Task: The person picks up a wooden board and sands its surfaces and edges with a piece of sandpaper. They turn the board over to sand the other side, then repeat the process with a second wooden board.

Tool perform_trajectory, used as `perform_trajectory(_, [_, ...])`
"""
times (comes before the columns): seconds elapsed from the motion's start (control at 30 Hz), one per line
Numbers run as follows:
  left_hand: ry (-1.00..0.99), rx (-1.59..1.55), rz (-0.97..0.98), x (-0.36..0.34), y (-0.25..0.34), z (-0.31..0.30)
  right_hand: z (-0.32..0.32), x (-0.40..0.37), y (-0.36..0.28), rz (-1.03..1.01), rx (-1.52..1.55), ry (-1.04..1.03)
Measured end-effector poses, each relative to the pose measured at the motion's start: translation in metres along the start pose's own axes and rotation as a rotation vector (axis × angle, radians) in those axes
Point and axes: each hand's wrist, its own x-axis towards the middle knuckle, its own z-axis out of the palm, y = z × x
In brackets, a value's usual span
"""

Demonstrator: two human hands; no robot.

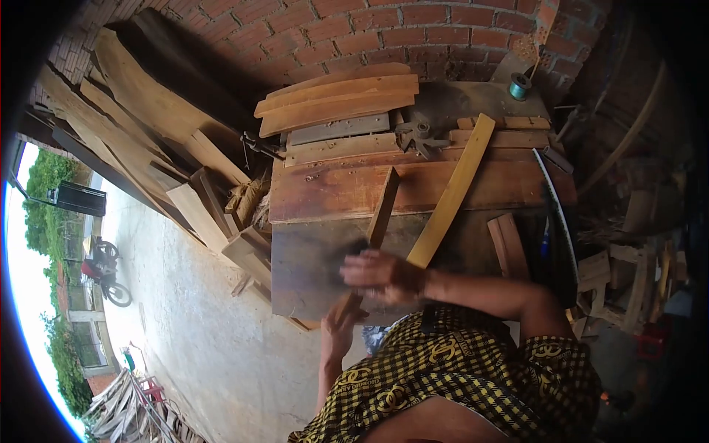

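Observation:
A narrow strip of wood point(382, 207) lies lengthwise on the workbench point(303, 258), its near end reaching past the front edge. My left hand point(340, 330) is closed around that near end, with fingers and thumb on its sides. Over the strip's middle is my right hand point(380, 275), smeared by motion, its fingers curled over a dark blurred thing point(353, 255) that I cannot make out. A longer yellowish wooden slat point(454, 188) lies slanted just right of the strip, passing behind my right wrist.
A handsaw point(557, 214), a blue-handled tool point(545, 240) and a short moulded wood piece point(508, 247) lie at the right. Boards point(340, 100) and a metal clamp-like tool point(421, 138) occupy the back, beside a wire spool point(520, 87). Planks point(148, 96) lean left.

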Motion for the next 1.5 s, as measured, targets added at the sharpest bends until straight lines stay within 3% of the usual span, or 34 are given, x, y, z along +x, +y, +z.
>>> perform_trajectory(0.07, [-0.006,0.045,0.126,0.000,-0.011,0.001,0.000,-0.005,-0.007,-0.064,0.128,-0.087])
perform_trajectory(0.13, [0.017,0.034,0.070,-0.004,-0.005,0.010,-0.004,-0.014,0.048,-0.042,0.010,0.072])
perform_trajectory(0.17, [0.041,0.026,0.042,-0.004,0.001,0.010,-0.013,-0.019,0.080,0.163,-0.179,0.123])
perform_trajectory(0.23, [0.002,0.019,0.031,-0.001,-0.001,0.004,-0.030,-0.013,0.120,0.592,-0.082,0.344])
perform_trajectory(0.27, [-0.033,-0.001,0.016,0.000,-0.001,0.001,-0.026,-0.012,0.115,0.588,-0.086,0.354])
perform_trajectory(0.33, [-0.028,0.055,0.020,0.002,0.007,-0.003,-0.001,-0.005,0.084,0.270,-0.183,0.169])
perform_trajectory(0.4, [-0.024,0.102,0.009,0.002,-0.003,-0.009,0.012,-0.001,0.006,0.010,0.039,-0.018])
perform_trajectory(0.47, [-0.156,0.364,0.384,0.008,-0.016,-0.013,0.014,-0.007,-0.004,-0.048,0.162,-0.085])
perform_trajectory(0.5, [-0.165,0.363,0.385,0.008,-0.022,-0.008,0.013,-0.010,0.019,0.006,0.105,0.026])
perform_trajectory(0.53, [-0.076,0.206,0.224,0.002,-0.005,0.006,0.012,-0.011,0.042,0.058,0.052,0.141])
perform_trajectory(0.57, [0.017,0.056,0.066,-0.001,0.008,0.013,0.002,-0.013,0.069,0.223,-0.122,0.244])
perform_trajectory(0.6, [0.015,0.065,0.072,-0.001,0.013,0.012,-0.010,-0.015,0.097,0.386,-0.299,0.345])
perform_trajectory(0.67, [-0.028,0.064,0.057,-0.002,0.019,0.012,-0.015,-0.013,0.131,0.753,-0.018,0.471])
perform_trajectory(0.7, [-0.029,0.063,0.072,-0.002,0.019,0.010,-0.007,-0.014,0.128,0.433,-0.383,0.451])
perform_trajectory(0.73, [-0.022,0.047,0.068,0.000,0.015,0.006,0.001,-0.013,0.102,0.471,-0.235,0.321])
perform_trajectory(0.77, [-0.014,0.026,0.057,0.002,0.014,0.004,-0.004,-0.007,0.064,0.222,-0.162,0.153])
perform_trajectory(0.8, [-0.010,0.015,0.061,0.002,0.014,0.004,0.001,-0.005,0.028,0.127,-0.075,0.010])
perform_trajectory(0.83, [-0.016,0.048,0.071,0.000,0.014,0.004,0.006,-0.009,0.005,-0.019,-0.053,-0.008])
perform_trajectory(0.87, [-0.024,0.081,0.083,-0.001,0.013,0.004,0.004,-0.010,0.013,-0.021,-0.053,-0.017])
perform_trajectory(0.93, [-0.016,0.041,0.015,-0.004,0.013,0.008,0.001,-0.021,0.051,0.107,0.147,0.123])
perform_trajectory(1.0, [-0.009,0.014,-0.052,-0.011,0.011,0.007,-0.011,-0.030,0.118,0.494,-0.245,0.318])
perform_trajectory(1.07, [-0.018,-0.077,-0.092,-0.009,0.012,0.007,-0.046,-0.019,0.158,1.046,-0.188,-0.115])
perform_trajectory(1.1, [-0.008,-0.095,0.001,-0.011,0.021,0.012,-0.047,-0.019,0.156,1.031,-0.187,-0.116])
perform_trajectory(1.17, [0.063,-0.133,0.002,0.001,-0.020,-0.004,-0.053,-0.020,0.148,0.861,-0.081,0.178])
perform_trajectory(1.2, [0.120,-0.164,-0.014,0.001,-0.038,-0.009,-0.051,-0.023,0.143,0.855,-0.083,0.153])
perform_trajectory(1.27, [0.118,-0.269,0.014,-0.005,-0.021,-0.007,-0.047,-0.028,0.131,0.743,0.004,0.341])
perform_trajectory(1.33, [0.144,-0.352,0.108,-0.010,-0.021,-0.008,-0.044,-0.033,0.124,0.684,0.100,0.353])
perform_trajectory(1.4, [0.256,-0.447,0.060,-0.013,-0.001,0.000,-0.040,-0.038,0.122,0.731,0.151,0.397])
perform_trajectory(1.5, [0.161,-0.200,0.117,-0.018,0.002,-0.010,-0.047,-0.015,0.074,0.693,0.156,0.329])
